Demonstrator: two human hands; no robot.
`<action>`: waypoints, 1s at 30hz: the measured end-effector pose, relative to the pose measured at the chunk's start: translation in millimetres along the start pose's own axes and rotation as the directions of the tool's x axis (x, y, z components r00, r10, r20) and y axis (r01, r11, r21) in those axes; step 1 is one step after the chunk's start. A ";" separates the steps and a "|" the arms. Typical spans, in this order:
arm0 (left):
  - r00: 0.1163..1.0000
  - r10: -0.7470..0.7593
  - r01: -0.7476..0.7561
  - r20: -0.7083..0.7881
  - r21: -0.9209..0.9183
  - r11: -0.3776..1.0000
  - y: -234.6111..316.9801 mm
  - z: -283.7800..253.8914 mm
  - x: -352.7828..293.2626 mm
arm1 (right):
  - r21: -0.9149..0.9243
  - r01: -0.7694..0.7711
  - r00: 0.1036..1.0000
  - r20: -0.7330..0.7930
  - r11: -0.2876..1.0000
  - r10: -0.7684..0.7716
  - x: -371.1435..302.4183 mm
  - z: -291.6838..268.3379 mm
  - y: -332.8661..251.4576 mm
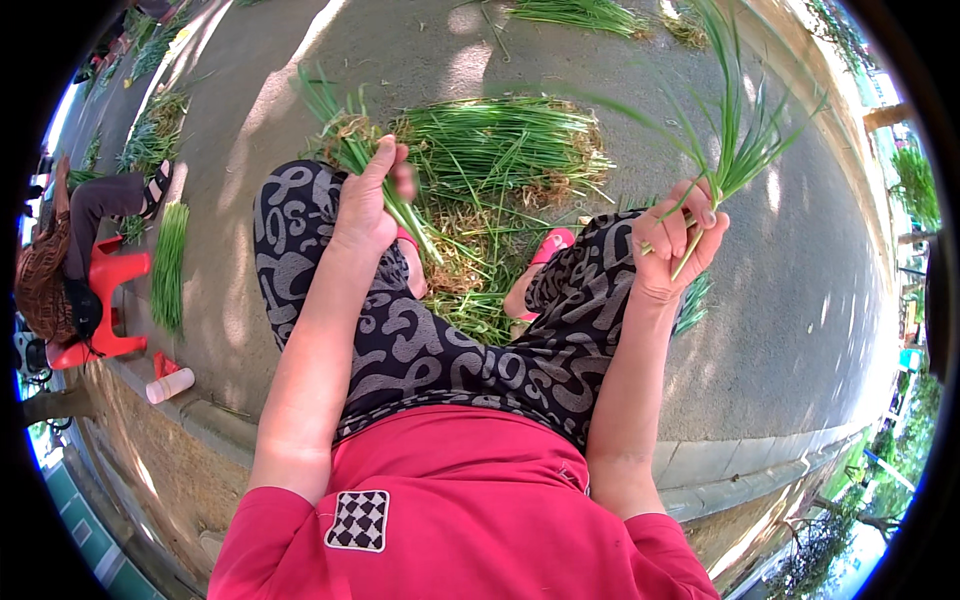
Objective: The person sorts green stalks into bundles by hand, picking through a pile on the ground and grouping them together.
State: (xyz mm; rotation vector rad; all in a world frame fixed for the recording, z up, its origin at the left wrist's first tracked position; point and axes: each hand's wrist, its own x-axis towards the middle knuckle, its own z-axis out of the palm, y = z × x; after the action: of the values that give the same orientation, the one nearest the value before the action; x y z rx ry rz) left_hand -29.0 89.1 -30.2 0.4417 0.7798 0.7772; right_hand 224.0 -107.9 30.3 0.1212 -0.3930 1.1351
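My left hand point(367, 205) is closed around a bunch of green chives point(352, 143), with dry brown bits among the leaves and pale stalk ends pointing down past my palm. At the right, my right hand point(683, 232) pinches a few long chives point(738, 160), their leaves fanning upward and the cut-looking ends sticking out below the fingers. Between and beyond my hands lies a large pile of chives point(490, 140) on the ground. Brown and yellowed leaves point(455, 268) are scattered in front of it, between my feet.
Another heap of chives point(585, 14) lies at the far edge. To the left, a neat bundle point(170, 268) rests near a person seated on a red stool point(118, 268). A pale cup point(170, 386) lies by the kerb. More green leaves point(692, 303) show beside my right knee.
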 end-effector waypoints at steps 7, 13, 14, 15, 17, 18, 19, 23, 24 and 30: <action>0.999 -0.013 0.012 0.046 0.022 1.000 -0.9 -4.2 1.0 | 0.034 0.033 0.989 -0.142 0.999 -0.028 1.7 -3.1 -3.2; 0.997 -0.017 0.017 0.079 0.003 1.000 -3.3 2.2 -2.1 | -0.041 -0.002 0.980 -0.197 0.999 -0.006 2.8 -6.3 5.9; 0.996 -0.029 0.029 0.088 -0.005 1.000 -2.9 0.7 -1.7 | -0.067 -0.033 0.982 -0.187 0.997 0.020 3.5 -6.6 8.1; 0.995 -0.040 0.041 0.096 -0.012 0.999 -2.8 -0.9 -1.0 | -0.106 -0.045 0.975 -0.221 0.993 0.021 4.1 -6.4 11.2; 0.987 -0.059 0.063 0.150 -0.023 0.998 -3.5 -2.0 0.1 | -0.180 -0.073 0.958 -0.287 0.981 0.019 6.5 -4.3 22.5; 0.988 -0.058 0.058 0.146 0.000 0.998 -3.8 -0.4 0.3 | -0.213 -0.103 0.932 -0.363 0.972 0.019 6.5 1.9 31.0; 0.988 -0.056 0.053 0.141 0.023 0.998 -4.0 0.8 0.3 | -0.251 -0.147 0.922 -0.384 0.957 0.041 5.7 1.2 37.7; 0.980 -0.109 0.102 0.165 0.054 0.993 -2.9 1.2 -3.1 | -0.259 -0.299 0.877 -0.455 0.918 0.157 3.4 -6.8 55.6; 0.982 -0.099 0.090 0.160 0.062 0.994 -3.5 3.2 -4.3 | -0.225 -0.323 0.867 -0.460 0.919 0.191 2.5 -11.6 58.4; 0.983 -0.075 0.045 0.170 0.174 0.984 -4.7 7.3 -7.1 | -0.201 -0.493 0.724 -0.635 0.847 0.270 4.1 -19.4 80.5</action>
State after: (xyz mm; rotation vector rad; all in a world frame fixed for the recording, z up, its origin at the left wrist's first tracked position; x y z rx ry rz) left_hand -24.5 80.1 -25.1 0.6288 0.6929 0.6079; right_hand 157.7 -64.6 5.6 -0.6667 -0.0536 1.4282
